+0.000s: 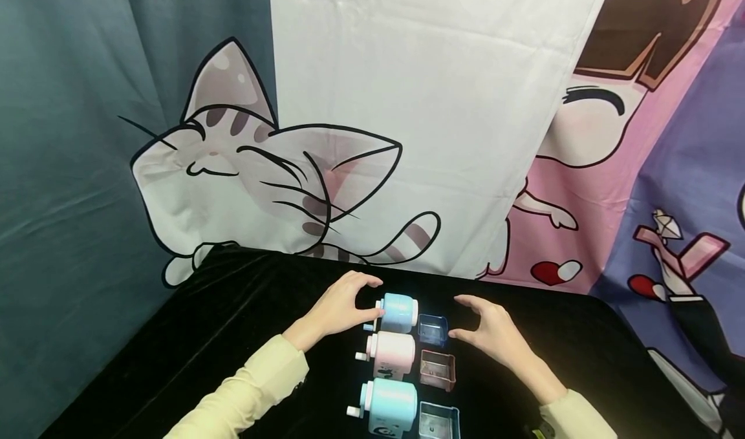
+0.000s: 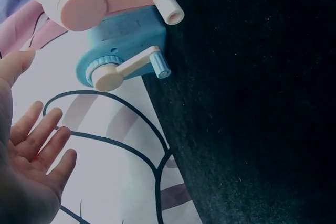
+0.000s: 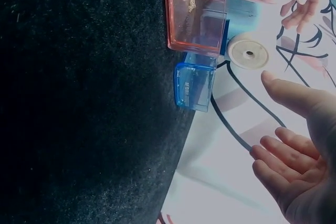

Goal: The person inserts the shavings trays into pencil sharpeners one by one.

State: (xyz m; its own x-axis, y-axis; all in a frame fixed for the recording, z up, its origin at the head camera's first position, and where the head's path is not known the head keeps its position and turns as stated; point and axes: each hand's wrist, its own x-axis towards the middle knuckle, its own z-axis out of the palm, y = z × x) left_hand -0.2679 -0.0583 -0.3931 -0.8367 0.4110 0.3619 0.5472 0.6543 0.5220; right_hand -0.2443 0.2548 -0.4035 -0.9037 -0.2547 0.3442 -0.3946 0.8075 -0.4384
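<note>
Three crank pencil sharpeners stand in a row in the head view: a blue sharpener (image 1: 399,312) farthest, a pink sharpener (image 1: 396,347) in the middle, and a teal sharpener (image 1: 393,399) nearest. Their cranks point left. My left hand (image 1: 337,304) is beside the blue sharpener, fingers spread apart from the thumb; whether the thumb touches it I cannot tell. My right hand (image 1: 493,328) is just right of a clear blue shavings drawer (image 1: 433,330), thumb and fingers apart, holding nothing. The left wrist view shows the blue sharpener's crank (image 2: 137,62) close up.
A reddish clear drawer (image 1: 438,369) lies right of the pink sharpener, and a dark bluish drawer (image 1: 439,419) right of the teal one. Everything rests on a black cloth (image 1: 233,335). Behind it hangs a printed curtain (image 1: 431,103) with a cartoon cat.
</note>
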